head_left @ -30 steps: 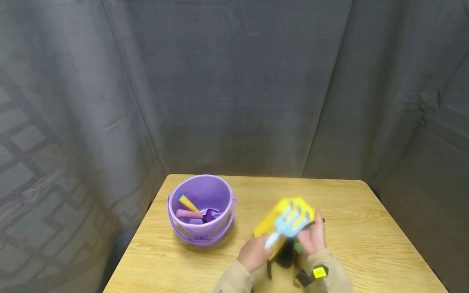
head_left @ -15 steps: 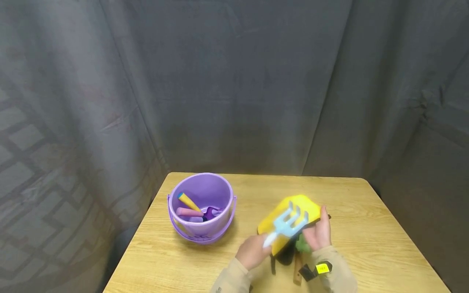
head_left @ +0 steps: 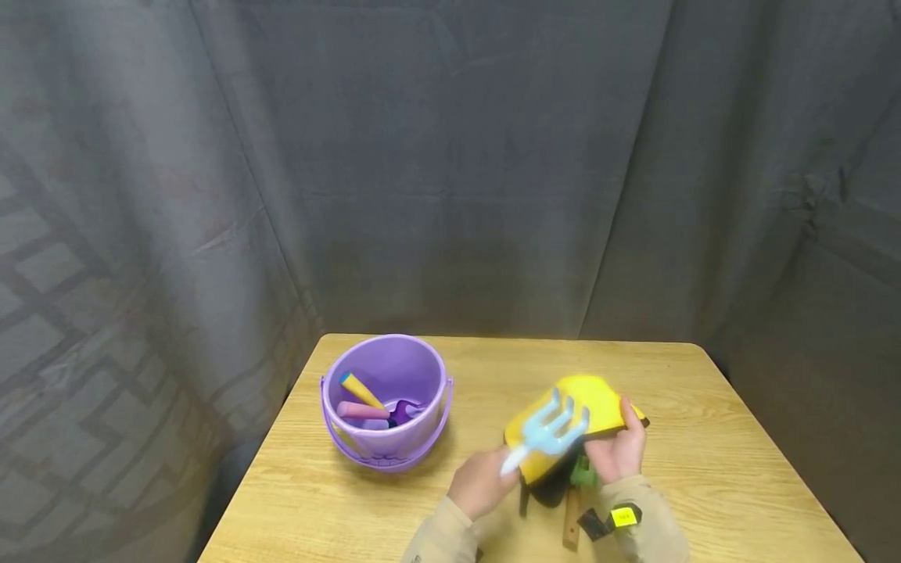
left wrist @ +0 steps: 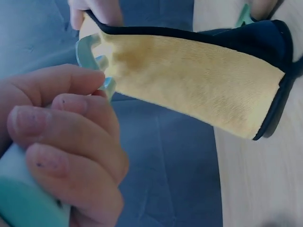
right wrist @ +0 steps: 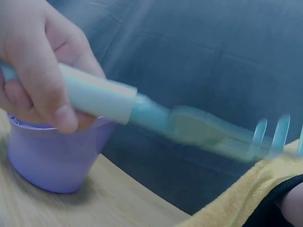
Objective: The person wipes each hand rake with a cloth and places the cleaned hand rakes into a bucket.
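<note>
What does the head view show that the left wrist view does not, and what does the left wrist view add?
Only the head view: the purple bucket, with a pink handle and a yellow handle inside, and a yellow label on the right sleeve.
Only the left wrist view: a teal handle end below the left hand.
Both: that hand gripping the fork, the yellow cloth, the right hand holding it, and the table.

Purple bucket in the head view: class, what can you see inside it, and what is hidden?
Inside the purple bucket: a blue-ended yellow handle, a pink handle, a dark purple tool part and a pale lilac piece. Its near wall hides whatever lies low behind it.
</note>
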Motion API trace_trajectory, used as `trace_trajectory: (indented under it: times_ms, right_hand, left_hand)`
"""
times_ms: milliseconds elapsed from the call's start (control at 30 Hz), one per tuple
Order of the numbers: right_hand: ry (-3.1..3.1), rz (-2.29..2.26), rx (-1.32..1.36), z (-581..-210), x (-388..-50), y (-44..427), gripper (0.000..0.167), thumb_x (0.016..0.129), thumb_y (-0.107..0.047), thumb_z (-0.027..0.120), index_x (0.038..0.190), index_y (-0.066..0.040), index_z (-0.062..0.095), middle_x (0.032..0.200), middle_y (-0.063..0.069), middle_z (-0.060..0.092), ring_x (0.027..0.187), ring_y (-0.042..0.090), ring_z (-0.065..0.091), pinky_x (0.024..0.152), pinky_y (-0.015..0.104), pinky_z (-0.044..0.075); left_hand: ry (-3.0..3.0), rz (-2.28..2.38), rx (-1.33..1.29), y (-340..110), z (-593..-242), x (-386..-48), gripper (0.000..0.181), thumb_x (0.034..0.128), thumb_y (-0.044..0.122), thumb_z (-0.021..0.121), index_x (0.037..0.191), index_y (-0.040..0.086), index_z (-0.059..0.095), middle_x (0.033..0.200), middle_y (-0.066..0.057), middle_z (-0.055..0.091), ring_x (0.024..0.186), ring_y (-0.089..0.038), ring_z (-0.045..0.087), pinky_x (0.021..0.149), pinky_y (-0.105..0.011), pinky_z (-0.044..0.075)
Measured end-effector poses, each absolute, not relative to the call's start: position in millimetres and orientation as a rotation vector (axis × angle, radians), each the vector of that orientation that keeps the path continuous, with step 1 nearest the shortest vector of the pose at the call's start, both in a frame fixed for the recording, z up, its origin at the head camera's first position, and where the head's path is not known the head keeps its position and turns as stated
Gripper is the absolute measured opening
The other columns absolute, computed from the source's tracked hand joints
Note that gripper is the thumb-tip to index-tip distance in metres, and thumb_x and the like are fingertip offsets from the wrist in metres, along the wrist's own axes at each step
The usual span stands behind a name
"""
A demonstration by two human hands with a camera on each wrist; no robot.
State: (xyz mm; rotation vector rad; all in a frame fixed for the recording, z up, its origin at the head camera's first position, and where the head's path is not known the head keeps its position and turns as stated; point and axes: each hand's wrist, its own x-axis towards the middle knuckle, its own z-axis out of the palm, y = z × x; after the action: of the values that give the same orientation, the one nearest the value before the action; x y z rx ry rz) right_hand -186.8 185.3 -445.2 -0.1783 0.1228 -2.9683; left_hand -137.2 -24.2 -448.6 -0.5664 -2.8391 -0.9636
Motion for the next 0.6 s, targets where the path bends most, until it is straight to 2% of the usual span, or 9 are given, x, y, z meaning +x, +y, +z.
trace_trajectory:
  times_ms: [100,300,467,600]
  right_hand:
    - [0.067,-2.981,-0.114,-448,-188,188,0.027,0.095,-0.024,0.039,0.117,-0.009,0.041,0.118,0.005,0.046,0.114,0.019,0.043,0.103,0.031,0.021]
    - [0.023,-2.943,-0.083,-454,-187,188,0.032,0.095,-0.026,0.040,0.122,-0.012,0.036,0.123,0.005,0.043,0.114,0.022,0.042,0.104,0.032,0.019]
    - [0.071,-2.912,-0.164,-458,-184,183,0.031,0.096,-0.028,0.037,0.121,-0.011,0.037,0.120,0.006,0.045,0.113,0.020,0.043,0.103,0.031,0.020]
    - [0.137,-2.895,-0.093,-460,-180,176,0.028,0.095,-0.031,0.038,0.115,-0.011,0.039,0.113,0.005,0.048,0.110,0.019,0.045,0.101,0.033,0.024]
  left_hand:
    - [-2.812,-0.997,-0.561,-24,-445,-136,0.010,0.0822,0.017,0.059,0.079,0.011,0.053,0.055,0.008,0.040,0.044,-0.004,0.035,0.040,-0.018,0.031]
    - [-2.789,-1.021,-0.496,-25,-438,-135,0.010,0.0820,0.016,0.059,0.076,0.011,0.053,0.055,0.008,0.041,0.043,-0.004,0.035,0.040,-0.019,0.031]
    - [-2.767,-1.036,-0.473,-24,-435,-135,0.012,0.0818,0.014,0.058,0.074,0.011,0.050,0.054,0.008,0.039,0.042,-0.003,0.034,0.038,-0.018,0.030]
    - [-2.766,-1.040,-0.463,-24,-433,-136,0.014,0.0828,0.014,0.057,0.075,0.011,0.047,0.055,0.007,0.038,0.043,-0.004,0.033,0.038,-0.019,0.030]
